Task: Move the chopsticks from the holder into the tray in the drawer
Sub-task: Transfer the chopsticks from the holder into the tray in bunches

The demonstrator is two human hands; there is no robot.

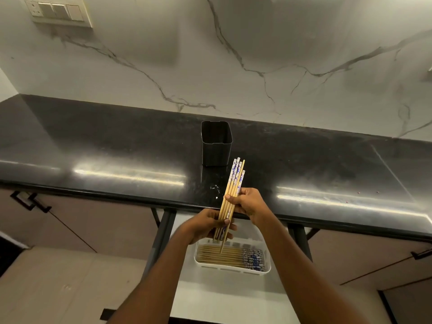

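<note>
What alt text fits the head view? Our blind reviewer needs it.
Both hands, left hand and right hand, grip a bundle of chopsticks above a white tray of chopsticks in an open drawer. A black holder stands on the dark countertop.

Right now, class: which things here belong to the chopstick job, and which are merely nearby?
Job: held chopsticks; left hand; right hand; black holder; white tray; chopsticks already in tray; drawer.

Nearby: countertop; wall switches; cabinet handles.
</note>
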